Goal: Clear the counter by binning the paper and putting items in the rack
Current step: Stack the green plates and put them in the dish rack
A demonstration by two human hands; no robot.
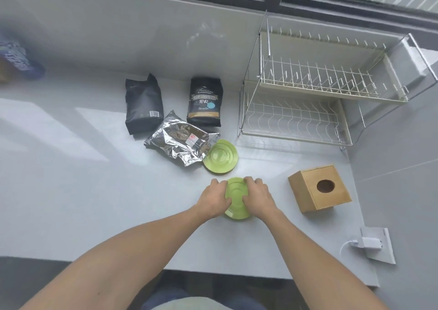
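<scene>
Both hands' grip on green saucer [237,197], left hand [213,197], right hand [257,194]

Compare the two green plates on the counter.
The near plate is gripped at its sides by the left hand and right hand; the far plate is untouched. The far plate touches the foil bag; the near plate sits apart. Both are green, ringed, outside the rack.

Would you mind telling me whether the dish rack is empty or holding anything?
Empty: both tiers of the dish rack show only bare wires.
</scene>
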